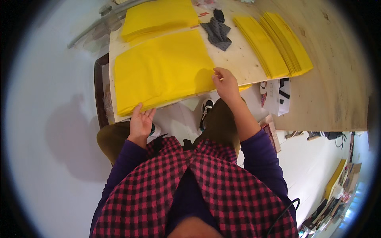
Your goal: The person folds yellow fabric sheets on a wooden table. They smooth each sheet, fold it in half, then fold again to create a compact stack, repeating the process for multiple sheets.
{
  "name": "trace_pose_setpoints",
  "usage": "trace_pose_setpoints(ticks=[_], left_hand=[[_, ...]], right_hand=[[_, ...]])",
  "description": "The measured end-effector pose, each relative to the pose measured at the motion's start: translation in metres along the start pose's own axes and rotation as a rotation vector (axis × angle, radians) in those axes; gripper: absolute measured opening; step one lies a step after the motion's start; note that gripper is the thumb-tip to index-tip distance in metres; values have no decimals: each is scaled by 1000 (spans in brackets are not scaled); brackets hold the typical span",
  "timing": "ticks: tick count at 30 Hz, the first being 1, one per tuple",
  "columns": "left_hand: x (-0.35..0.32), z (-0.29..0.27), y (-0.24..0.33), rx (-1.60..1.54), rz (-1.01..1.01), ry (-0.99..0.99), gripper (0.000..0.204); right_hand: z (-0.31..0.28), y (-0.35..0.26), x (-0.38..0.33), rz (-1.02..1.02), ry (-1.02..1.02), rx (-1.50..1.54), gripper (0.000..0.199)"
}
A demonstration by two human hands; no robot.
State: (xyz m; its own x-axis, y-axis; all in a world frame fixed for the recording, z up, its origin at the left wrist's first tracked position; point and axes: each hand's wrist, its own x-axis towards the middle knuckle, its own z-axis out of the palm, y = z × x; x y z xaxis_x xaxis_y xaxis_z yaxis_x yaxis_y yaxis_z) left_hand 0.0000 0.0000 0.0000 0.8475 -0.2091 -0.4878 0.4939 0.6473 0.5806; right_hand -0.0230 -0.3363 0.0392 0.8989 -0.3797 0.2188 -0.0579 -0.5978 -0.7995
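Observation:
A stack of large yellow sheets (162, 63), perhaps fabric, lies on the near left part of a pale wooden table. Along its front edge, near the left corner, is my left hand (141, 122), fingers apart and the tips touching the border. My right hand (226, 84) is at the stack's right edge with fingers curled in. Whether those fingertips pinch a sheet is too small to make out. The hand casts a shadow on the yellow surface.
Behind lies another yellow stack (158, 18). Folded yellow bundles (274, 45) rest at the right of the table (238, 59), beside a dark grey cloth (217, 33). A white bag (278, 95) is below the right edge. My knees are under the front edge.

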Motion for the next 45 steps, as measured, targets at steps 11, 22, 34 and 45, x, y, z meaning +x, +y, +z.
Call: trace_pose_setpoints(ticks=[11,22,34,45], left_hand=[[-39,-1,20,176,-169,133,43],[-64,-22,25,350,54,210,24],[-56,-51,48,490,492,217,18],[-17,-51,45,891,722,231,47]], right_hand=[[6,-11,55,172,-217,-214,41],[4,-5,56,141,-178,-453,50],[12,-3,63,97,-213,-400,40],[10,-7,72,245,-260,-162,39]])
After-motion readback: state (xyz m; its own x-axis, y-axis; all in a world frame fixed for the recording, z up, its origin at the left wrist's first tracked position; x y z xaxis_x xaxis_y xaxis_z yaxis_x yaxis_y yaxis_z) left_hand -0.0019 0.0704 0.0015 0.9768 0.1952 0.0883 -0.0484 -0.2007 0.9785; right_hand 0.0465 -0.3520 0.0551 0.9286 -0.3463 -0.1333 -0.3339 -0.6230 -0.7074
